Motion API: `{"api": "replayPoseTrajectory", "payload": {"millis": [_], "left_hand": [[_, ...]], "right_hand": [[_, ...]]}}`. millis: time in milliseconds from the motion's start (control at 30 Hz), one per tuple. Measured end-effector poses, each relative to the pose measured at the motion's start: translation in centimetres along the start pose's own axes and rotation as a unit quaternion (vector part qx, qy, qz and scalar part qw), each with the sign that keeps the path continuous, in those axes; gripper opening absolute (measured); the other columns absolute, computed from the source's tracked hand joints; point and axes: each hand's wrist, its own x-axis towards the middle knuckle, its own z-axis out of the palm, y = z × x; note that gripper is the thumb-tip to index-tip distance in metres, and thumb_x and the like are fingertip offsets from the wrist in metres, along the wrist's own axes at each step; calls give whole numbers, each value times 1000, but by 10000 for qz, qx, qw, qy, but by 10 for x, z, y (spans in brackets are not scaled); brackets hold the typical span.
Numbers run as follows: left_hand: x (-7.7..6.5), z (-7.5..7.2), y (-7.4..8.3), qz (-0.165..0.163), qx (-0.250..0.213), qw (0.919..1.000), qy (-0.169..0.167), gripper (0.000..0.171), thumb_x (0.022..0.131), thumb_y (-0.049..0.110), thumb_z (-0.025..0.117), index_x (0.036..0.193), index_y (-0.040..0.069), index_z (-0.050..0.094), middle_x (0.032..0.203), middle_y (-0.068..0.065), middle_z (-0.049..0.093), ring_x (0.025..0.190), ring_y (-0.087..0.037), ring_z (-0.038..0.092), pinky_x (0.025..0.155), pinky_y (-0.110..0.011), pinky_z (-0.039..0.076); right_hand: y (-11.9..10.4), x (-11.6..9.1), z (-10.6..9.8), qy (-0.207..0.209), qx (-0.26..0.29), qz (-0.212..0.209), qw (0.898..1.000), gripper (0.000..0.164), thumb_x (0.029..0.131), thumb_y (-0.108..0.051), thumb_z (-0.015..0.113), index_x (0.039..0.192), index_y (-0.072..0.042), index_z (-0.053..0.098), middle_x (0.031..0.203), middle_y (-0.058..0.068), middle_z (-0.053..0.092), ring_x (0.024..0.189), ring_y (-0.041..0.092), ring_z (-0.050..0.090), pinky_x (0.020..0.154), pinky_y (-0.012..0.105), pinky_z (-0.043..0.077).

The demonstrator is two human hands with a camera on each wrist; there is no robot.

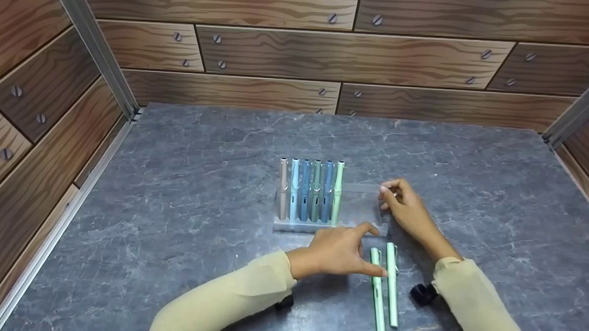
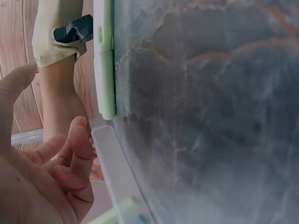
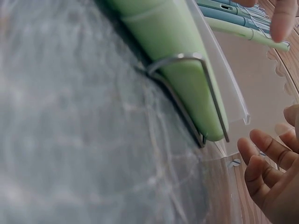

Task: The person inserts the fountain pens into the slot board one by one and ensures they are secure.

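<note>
Several pens in grey, blue and green stand upright in the left part of a clear acrylic pen stand. Two light green pens with metal clips lie side by side on the table before its right end. My left hand hovers between stand and lying pens, thumb and index finger spread; its thumb tip overlaps the lying pens in the head view. Beside the stand's right upper corner is my right hand, its fingers loosely bent with nothing visible between them.
The table has a grey marbled surface. Wood-patterned panels and metal frame posts stand behind and at the sides. A black wrist device sits under the right sleeve, close to the lying pens.
</note>
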Motion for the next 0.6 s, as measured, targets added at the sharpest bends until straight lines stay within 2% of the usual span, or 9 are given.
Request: {"api": "replayPoseTrajectory", "payload": {"millis": [267,600], "left_hand": [[1,8,-3,-139,193,9996,-168,73,70,68,71,132,37,50,72,16,55,60,-3,52,52,-23,42],[5,15,-6,-227,442,9982,-340,72,70,70,70,130,37,51,66,12,50,57,-6,48,49,-24,40]], "right_hand": [[2,2,1,57,61,30,10000,31,102,-25,48,119,1,49,102,20,64,77,13,62,72,22,51],[2,3,1,50,17,83,10000,31,102,-25,47,119,1,49,103,20,64,78,15,63,73,23,52]]}}
